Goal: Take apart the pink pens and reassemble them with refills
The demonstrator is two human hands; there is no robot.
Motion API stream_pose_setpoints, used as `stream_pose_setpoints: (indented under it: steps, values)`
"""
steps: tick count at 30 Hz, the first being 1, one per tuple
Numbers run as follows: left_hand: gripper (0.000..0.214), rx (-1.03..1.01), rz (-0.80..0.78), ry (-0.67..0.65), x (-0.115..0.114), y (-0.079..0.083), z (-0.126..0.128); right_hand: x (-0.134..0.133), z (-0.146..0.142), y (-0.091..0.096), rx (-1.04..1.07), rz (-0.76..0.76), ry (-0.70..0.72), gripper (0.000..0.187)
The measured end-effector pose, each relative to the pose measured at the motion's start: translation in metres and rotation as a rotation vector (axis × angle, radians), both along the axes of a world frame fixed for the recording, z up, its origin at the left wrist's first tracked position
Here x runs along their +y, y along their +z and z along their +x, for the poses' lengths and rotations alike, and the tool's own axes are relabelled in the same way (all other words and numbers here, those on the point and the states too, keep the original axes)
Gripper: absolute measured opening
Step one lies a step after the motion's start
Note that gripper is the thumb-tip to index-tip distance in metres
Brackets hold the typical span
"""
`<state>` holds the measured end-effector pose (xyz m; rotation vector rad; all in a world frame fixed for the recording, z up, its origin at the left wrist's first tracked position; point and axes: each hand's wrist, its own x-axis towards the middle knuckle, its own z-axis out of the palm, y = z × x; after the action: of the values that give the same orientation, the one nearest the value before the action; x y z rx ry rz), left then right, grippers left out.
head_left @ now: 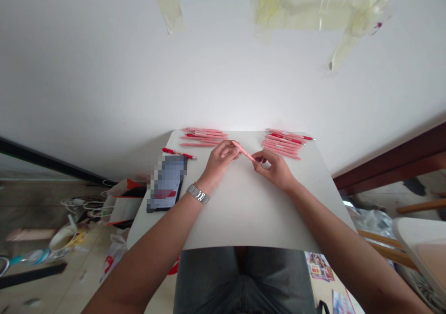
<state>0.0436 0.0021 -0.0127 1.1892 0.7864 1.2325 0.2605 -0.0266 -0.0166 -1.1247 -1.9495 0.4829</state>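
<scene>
A pink pen (245, 152) is held at a slant above the white table (240, 212), between my two hands. My left hand (223, 155), with a metal watch on its wrist, is closed around the pen's upper left end. The fingertips of my right hand (272, 166) pinch its lower right end. Beyond my left hand lies a row of pink pens (205, 136), with a red one among them. A second row of pink and red pens (284, 145) lies past my right hand. One red pen (178, 153) rests apart at the left.
A tablet or phone (167, 181), its screen blurred out, lies on the table's left side. The white wall (216, 72) rises right behind the table. Bags and cables (120, 202) clutter the floor at left. A white stool or chair (421, 235) stands at right.
</scene>
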Motion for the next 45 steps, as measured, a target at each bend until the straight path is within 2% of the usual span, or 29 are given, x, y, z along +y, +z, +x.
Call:
stream_pose_setpoints:
  steps: [14, 24, 45]
  values:
    - [0.029, -0.003, 0.042, -0.014, -0.0023, 0.0006, 0.0011, -0.0009, -0.0013, 0.0018, -0.002, 0.012, -0.002, 0.019]
    - [0.029, -0.060, -0.001, -0.070, -0.0067, 0.0065, 0.0037, -0.0009, -0.0013, 0.0033, -0.010, 0.005, 0.016, 0.028]
    - [0.027, -0.076, 0.011, -0.042, -0.0066, 0.0051, 0.0049, -0.0002, -0.0003, 0.0013, 0.012, -0.008, 0.060, 0.031]
